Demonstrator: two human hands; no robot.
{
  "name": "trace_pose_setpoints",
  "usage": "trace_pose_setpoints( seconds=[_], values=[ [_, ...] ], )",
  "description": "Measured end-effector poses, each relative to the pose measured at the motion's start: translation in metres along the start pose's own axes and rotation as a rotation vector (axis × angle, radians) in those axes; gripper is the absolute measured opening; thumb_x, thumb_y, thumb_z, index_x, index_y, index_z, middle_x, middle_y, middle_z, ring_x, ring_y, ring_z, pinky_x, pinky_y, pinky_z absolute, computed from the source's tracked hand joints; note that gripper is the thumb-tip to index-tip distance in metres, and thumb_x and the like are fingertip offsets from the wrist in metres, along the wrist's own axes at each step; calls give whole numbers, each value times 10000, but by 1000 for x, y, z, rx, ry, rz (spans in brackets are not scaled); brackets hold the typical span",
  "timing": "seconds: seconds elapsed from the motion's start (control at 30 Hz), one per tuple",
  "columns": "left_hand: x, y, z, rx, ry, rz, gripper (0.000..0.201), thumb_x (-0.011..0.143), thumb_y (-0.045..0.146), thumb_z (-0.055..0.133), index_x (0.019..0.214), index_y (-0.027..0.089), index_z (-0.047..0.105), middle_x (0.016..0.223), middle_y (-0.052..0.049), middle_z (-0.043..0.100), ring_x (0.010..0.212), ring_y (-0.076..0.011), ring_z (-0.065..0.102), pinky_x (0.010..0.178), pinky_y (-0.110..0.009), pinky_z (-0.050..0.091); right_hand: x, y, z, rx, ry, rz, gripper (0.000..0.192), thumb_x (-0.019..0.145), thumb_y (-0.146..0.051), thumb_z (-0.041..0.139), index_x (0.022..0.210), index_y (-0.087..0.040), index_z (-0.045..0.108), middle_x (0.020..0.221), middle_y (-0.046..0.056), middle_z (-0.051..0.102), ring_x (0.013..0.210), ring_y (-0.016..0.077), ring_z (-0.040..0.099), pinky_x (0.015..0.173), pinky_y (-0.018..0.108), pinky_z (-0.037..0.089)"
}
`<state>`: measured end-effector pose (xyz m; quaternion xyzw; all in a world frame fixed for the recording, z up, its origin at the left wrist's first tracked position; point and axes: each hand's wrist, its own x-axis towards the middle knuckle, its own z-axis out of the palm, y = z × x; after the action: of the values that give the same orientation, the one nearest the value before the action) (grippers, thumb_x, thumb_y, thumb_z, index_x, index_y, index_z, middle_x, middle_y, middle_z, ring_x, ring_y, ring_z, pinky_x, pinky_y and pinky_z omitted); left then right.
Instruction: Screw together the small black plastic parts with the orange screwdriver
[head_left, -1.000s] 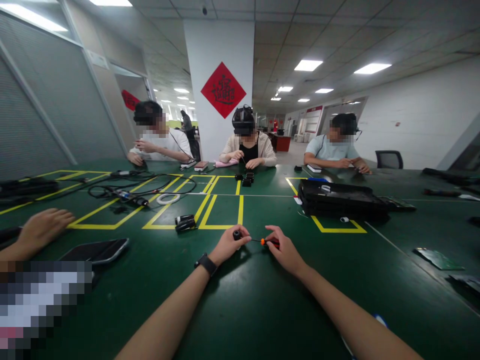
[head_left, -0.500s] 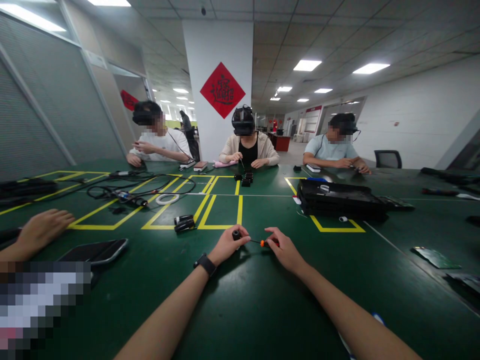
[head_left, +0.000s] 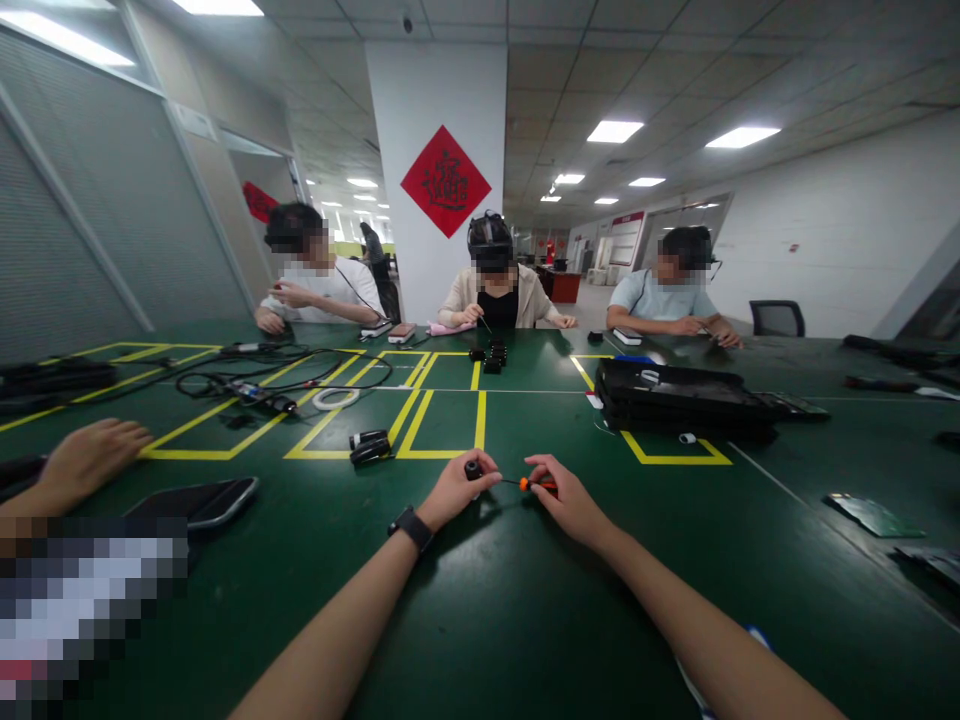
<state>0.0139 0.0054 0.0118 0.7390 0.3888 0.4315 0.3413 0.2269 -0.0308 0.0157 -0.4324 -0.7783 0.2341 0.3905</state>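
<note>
The left hand (head_left: pixel 454 492) pinches a small black cylinder (head_left: pixel 473 469) between its fingertips, while the right hand (head_left: pixel 571 498) grips an orange-handled screwdriver (head_left: pixel 534 484) whose tip meets the cylinder. Beyond the fingers, two black parts (head_left: pixel 369 446) lie by yellow tape lines (head_left: pixel 442 420).

Bright, even light falls from the ceiling panels (head_left: pixel 613 130), which burn out to white and leave a soft sheen on the green bench (head_left: pixel 525 620). Shadows under the forearms are faint. The wide lens bends walls and ceiling at the edges; faces are pixelated.
</note>
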Motion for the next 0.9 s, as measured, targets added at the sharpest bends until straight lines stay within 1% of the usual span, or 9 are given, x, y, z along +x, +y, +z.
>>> trace_pose_setpoints(
  seconds=[0.17, 0.23, 0.3, 0.4, 0.53, 0.63, 0.77, 0.83, 0.9],
  values=[
    [0, 2, 0, 8, 1, -12, 250, 689, 390, 609, 775, 156, 586, 742, -11, 598, 680, -128, 533, 659, -252, 405, 0, -4, 1, -28, 25, -34, 397, 723, -127, 525, 1106, -217, 477, 951, 30, 520, 856, 144, 517, 808, 309, 426],
    [0, 2, 0, 7, -5, -12, 250, 689, 390, 609, 775, 156, 585, 750, -14, 599, 684, -129, 533, 662, -252, 405, 0, -4, 2, -31, 40, -29, 384, 734, -156, 526, 1111, -215, 478, 999, 42, 519, 901, 153, 513, 830, 318, 417],
    [0, 1, 0, 7, -4, -10, 250, 691, 389, 610, 777, 156, 582, 756, -14, 597, 689, -129, 534, 668, -253, 404, 0, -3, 2, -19, 58, 2, 350, 777, -184, 483, 1125, -213, 470, 1047, 51, 521, 956, 159, 504, 867, 332, 396],
    [0, 0, 0, -6, -7, -8, 251, 696, 390, 609, 784, 157, 577, 754, -12, 591, 689, -127, 534, 670, -253, 406, 1, 1, 1, -17, 38, 78, 301, 827, -195, 399, 1118, -210, 478, 992, 44, 563, 949, 162, 516, 880, 354, 380],
    [0, -2, 0, -21, -15, -9, 257, 695, 391, 612, 790, 155, 572, 747, -10, 588, 682, -124, 534, 664, -249, 408, 1, 4, 0, 10, -3, 105, 293, 824, -199, 400, 1105, -202, 484, 880, 26, 589, 864, 161, 545, 840, 348, 400],
    [0, -2, 0, -5, -9, -2, 267, 685, 393, 622, 793, 154, 572, 756, -12, 591, 686, -125, 535, 658, -247, 407, 2, 3, 1, 77, 17, 86, 330, 787, -166, 454, 1114, -203, 468, 882, 16, 581, 851, 144, 553, 840, 322, 405],
    [-1, -2, 1, 20, 1, 14, 273, 668, 388, 637, 792, 152, 577, 750, -11, 594, 695, -128, 537, 661, -246, 404, 2, 2, 2, 78, 41, 77, 396, 716, -143, 546, 1100, -210, 473, 897, 10, 570, 843, 138, 552, 825, 303, 414],
    [-1, -3, 1, 15, 0, 10, 272, 669, 384, 636, 798, 152, 577, 744, -9, 594, 685, -126, 536, 654, -246, 404, 1, 2, 3, 65, 37, 78, 402, 716, -174, 564, 1105, -214, 473, 939, 21, 566, 870, 147, 547, 827, 310, 414],
    [-1, -3, 1, 6, -4, 7, 268, 672, 378, 635, 802, 151, 576, 745, -8, 593, 679, -123, 535, 647, -244, 403, 1, 2, 3, 49, 29, 93, 362, 755, -219, 532, 1112, -216, 475, 972, 34, 567, 909, 159, 538, 843, 328, 406]
  ],
)
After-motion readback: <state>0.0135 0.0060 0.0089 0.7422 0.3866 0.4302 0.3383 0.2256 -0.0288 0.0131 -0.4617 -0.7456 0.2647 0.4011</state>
